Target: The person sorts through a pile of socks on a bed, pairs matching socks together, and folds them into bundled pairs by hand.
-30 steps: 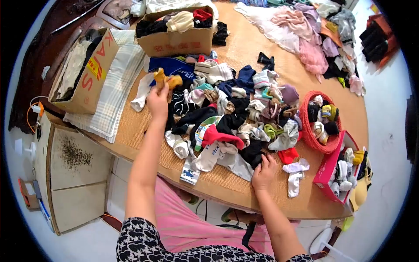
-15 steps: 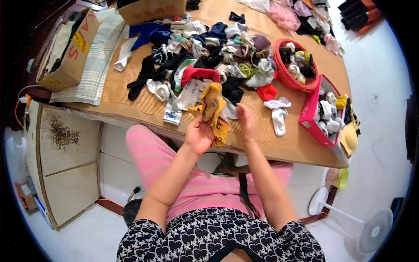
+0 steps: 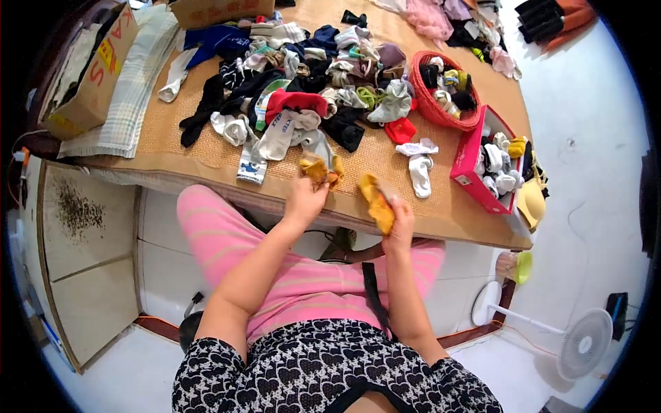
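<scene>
Now a Yellow Sock in Each Hand

Half a second ago the yellow fabric was gathered at the left hand (image 3: 308, 204), with the right hand (image 3: 399, 227) empty beside it. Now it shows as two pieces, well apart: the left hand pinches a crumpled mustard-yellow fabric sock (image 3: 315, 169), while the right hand grips a longer mustard-yellow fabric sock (image 3: 375, 203) along one side. The change means that each piece can be handled singly, one per hand. Both are held at the near edge of the brown woven-topped table (image 3: 382, 155); whether the left one touches the surface, I cannot tell.

Just beyond the left hand, a pale grey sock with dark lettering (image 3: 279, 134) lies at the front of a loose, many-coloured heap of socks (image 3: 330, 76). A white sock with a blue design (image 3: 252, 170) lies flat nearby. To the right are a limp white cloth sock (image 3: 420, 177), a round coral-red woven basket (image 3: 441, 119) and a bright pink open-topped box (image 3: 468, 180), the last two holding small bundles.
</scene>
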Action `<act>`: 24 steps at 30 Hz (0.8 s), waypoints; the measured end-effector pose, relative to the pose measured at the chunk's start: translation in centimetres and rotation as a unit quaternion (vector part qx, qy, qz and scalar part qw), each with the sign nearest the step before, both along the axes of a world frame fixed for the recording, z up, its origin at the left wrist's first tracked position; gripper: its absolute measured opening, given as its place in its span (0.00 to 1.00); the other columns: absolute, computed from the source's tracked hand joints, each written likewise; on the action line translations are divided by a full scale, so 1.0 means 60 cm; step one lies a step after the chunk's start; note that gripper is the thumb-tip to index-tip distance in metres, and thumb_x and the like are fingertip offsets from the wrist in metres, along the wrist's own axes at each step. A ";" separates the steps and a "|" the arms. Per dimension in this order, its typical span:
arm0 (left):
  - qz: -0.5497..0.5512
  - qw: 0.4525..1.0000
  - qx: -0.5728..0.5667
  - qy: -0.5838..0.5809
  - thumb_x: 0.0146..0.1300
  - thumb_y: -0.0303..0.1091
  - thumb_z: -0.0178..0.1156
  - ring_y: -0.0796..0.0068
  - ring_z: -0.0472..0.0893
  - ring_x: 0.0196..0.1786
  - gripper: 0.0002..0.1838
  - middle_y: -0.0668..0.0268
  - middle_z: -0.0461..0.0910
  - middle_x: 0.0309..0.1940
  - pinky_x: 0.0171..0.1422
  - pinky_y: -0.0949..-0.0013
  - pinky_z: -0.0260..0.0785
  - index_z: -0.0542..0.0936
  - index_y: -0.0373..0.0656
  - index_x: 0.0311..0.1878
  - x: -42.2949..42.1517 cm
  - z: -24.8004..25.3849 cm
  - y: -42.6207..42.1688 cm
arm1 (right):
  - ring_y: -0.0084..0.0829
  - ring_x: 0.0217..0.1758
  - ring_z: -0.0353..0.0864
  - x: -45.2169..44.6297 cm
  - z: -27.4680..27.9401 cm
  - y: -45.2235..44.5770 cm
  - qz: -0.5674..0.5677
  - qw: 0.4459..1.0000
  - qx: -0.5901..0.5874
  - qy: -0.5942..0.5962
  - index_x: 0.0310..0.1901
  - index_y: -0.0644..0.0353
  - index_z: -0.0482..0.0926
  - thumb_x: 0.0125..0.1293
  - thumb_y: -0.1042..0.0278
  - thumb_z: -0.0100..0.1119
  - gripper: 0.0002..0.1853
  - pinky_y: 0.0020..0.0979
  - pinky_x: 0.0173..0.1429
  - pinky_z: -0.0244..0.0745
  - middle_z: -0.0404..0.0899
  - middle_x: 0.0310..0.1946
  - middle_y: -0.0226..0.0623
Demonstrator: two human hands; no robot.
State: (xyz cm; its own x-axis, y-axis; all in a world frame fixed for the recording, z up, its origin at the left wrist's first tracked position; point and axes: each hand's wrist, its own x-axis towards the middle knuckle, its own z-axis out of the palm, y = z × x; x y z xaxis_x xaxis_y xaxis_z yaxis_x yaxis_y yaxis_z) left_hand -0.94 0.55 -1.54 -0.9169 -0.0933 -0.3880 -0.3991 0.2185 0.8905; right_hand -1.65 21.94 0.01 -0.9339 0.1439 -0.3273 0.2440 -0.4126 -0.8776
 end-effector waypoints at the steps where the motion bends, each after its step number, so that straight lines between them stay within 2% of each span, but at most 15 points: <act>1: 0.070 0.987 -0.031 0.144 0.60 0.34 0.57 0.71 0.79 0.44 0.15 0.60 0.78 0.42 0.45 0.69 0.70 0.76 0.38 0.48 -0.007 -0.004 0.004 | 0.27 0.39 0.80 -0.004 0.020 -0.002 0.001 1.000 0.000 0.001 0.38 0.62 0.74 0.64 0.70 0.56 0.06 0.30 0.44 0.78 0.79 0.38 0.37; 2: 0.137 0.947 -0.061 0.283 0.59 0.34 0.58 0.65 0.80 0.42 0.12 0.58 0.78 0.41 0.44 0.67 0.70 0.78 0.39 0.43 -0.011 -0.008 0.007 | 0.26 0.39 0.80 -0.006 0.043 0.000 -0.017 0.999 -0.004 0.035 0.38 0.62 0.74 0.65 0.70 0.55 0.05 0.28 0.44 0.78 0.79 0.37 0.36; 3: 0.138 0.955 0.059 0.256 0.58 0.30 0.57 0.68 0.80 0.45 0.11 0.61 0.79 0.41 0.47 0.68 0.70 0.77 0.38 0.44 -0.012 -0.003 0.009 | 0.24 0.39 0.79 -0.006 0.059 0.000 -0.038 0.997 -0.007 0.068 0.37 0.61 0.74 0.65 0.71 0.55 0.04 0.27 0.44 0.77 0.79 0.37 0.35; 4: 0.135 0.955 0.063 0.255 0.58 0.30 0.57 0.68 0.80 0.45 0.11 0.61 0.79 0.41 0.47 0.68 0.70 0.77 0.38 0.44 -0.015 0.001 0.007 | 0.24 0.39 0.79 -0.007 0.062 0.002 -0.041 0.997 -0.004 0.069 0.37 0.61 0.74 0.65 0.71 0.55 0.04 0.27 0.44 0.77 0.79 0.37 0.35; 5: 0.105 0.947 0.225 0.206 0.58 0.31 0.57 0.72 0.78 0.45 0.14 0.63 0.78 0.42 0.49 0.71 0.68 0.75 0.37 0.47 -0.017 0.005 0.002 | 0.23 0.38 0.78 -0.007 0.064 0.002 -0.026 0.997 0.001 0.079 0.37 0.61 0.73 0.65 0.72 0.54 0.03 0.25 0.43 0.76 0.78 0.36 0.33; 6: 0.072 0.910 0.380 0.151 0.58 0.32 0.57 0.77 0.77 0.45 0.16 0.65 0.78 0.43 0.52 0.74 0.66 0.72 0.37 0.49 -0.016 0.015 -0.005 | 0.21 0.37 0.77 -0.007 0.072 -0.004 -0.011 0.996 0.006 0.090 0.36 0.61 0.73 0.65 0.72 0.54 0.02 0.23 0.43 0.74 0.78 0.35 0.31; 8: 0.063 0.894 0.430 0.107 0.57 0.29 0.55 0.75 0.77 0.46 0.18 0.65 0.78 0.42 0.54 0.73 0.66 0.70 0.37 0.51 -0.013 0.038 -0.011 | 0.18 0.35 0.75 -0.006 0.091 -0.026 0.003 0.995 0.011 0.102 0.35 0.60 0.73 0.65 0.73 0.54 0.02 0.22 0.41 0.72 0.76 0.34 0.29; 11: 0.047 0.820 0.565 0.082 0.58 0.29 0.52 0.67 0.80 0.42 0.15 0.60 0.79 0.38 0.52 0.67 0.71 0.70 0.36 0.48 -0.008 0.053 -0.009 | 0.18 0.37 0.75 -0.012 0.103 -0.047 0.041 0.987 0.011 0.154 0.35 0.59 0.73 0.66 0.74 0.53 0.02 0.21 0.42 0.73 0.76 0.36 0.29; 12: 0.048 0.820 0.564 0.082 0.58 0.29 0.52 0.67 0.80 0.42 0.15 0.60 0.79 0.38 0.52 0.67 0.71 0.70 0.36 0.48 -0.005 0.053 -0.010 | 0.18 0.37 0.75 -0.012 0.110 -0.053 0.042 0.987 0.011 0.153 0.35 0.59 0.73 0.66 0.74 0.53 0.02 0.21 0.42 0.73 0.76 0.36 0.29; 14: 0.021 0.783 0.621 0.031 0.60 0.30 0.53 0.67 0.81 0.42 0.14 0.58 0.79 0.40 0.52 0.65 0.73 0.71 0.35 0.48 0.002 0.056 -0.009 | 0.22 0.41 0.78 -0.015 0.117 -0.060 0.051 0.982 -0.040 0.180 0.37 0.59 0.73 0.67 0.73 0.52 0.01 0.25 0.46 0.75 0.78 0.38 0.30; 16: 0.000 0.785 0.620 0.022 0.62 0.33 0.54 0.67 0.81 0.43 0.15 0.58 0.80 0.39 0.49 0.65 0.73 0.72 0.35 0.49 -0.001 0.043 -0.002 | 0.23 0.40 0.79 -0.022 0.112 -0.063 0.039 0.981 -0.031 0.189 0.38 0.59 0.73 0.68 0.72 0.52 0.02 0.24 0.43 0.76 0.79 0.37 0.32; 18: 0.041 0.828 0.558 -0.037 0.63 0.35 0.55 0.68 0.81 0.43 0.15 0.59 0.80 0.38 0.47 0.66 0.73 0.73 0.36 0.49 -0.004 0.031 0.013 | 0.22 0.38 0.79 -0.031 0.096 -0.060 0.046 0.994 0.020 0.098 0.38 0.59 0.73 0.68 0.70 0.51 0.04 0.24 0.41 0.77 0.79 0.36 0.32; 19: 0.046 0.863 0.500 -0.054 0.63 0.35 0.54 0.69 0.80 0.41 0.15 0.61 0.80 0.38 0.47 0.67 0.72 0.75 0.36 0.49 -0.004 0.012 0.018 | 0.22 0.36 0.79 -0.031 0.095 -0.062 0.048 0.995 0.005 0.091 0.38 0.59 0.73 0.68 0.69 0.51 0.04 0.24 0.40 0.77 0.79 0.35 0.32; 20: 0.047 0.862 0.502 -0.054 0.63 0.35 0.54 0.69 0.80 0.41 0.15 0.61 0.80 0.38 0.47 0.67 0.72 0.75 0.36 0.49 -0.001 -0.007 0.023 | 0.22 0.36 0.79 -0.032 0.096 -0.066 0.049 0.995 0.006 0.090 0.38 0.59 0.73 0.68 0.69 0.51 0.04 0.24 0.40 0.77 0.79 0.35 0.32; 24: 0.081 0.912 0.390 -0.098 0.65 0.32 0.50 0.71 0.80 0.39 0.13 0.64 0.80 0.39 0.47 0.67 0.72 0.76 0.35 0.47 0.009 -0.010 0.037 | 0.19 0.38 0.76 -0.035 0.122 -0.091 0.063 0.992 -0.037 0.104 0.40 0.61 0.73 0.68 0.69 0.53 0.05 0.22 0.44 0.75 0.77 0.37 0.30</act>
State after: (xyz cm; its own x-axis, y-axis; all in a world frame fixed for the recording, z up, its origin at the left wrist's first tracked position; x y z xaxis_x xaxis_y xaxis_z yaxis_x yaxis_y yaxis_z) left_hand -0.43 2.76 -2.11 -0.8216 0.1534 -0.5491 -0.5381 -0.5267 0.6581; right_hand -3.78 16.47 7.36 -0.9915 0.0051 -0.1301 0.1135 -0.4558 -0.8828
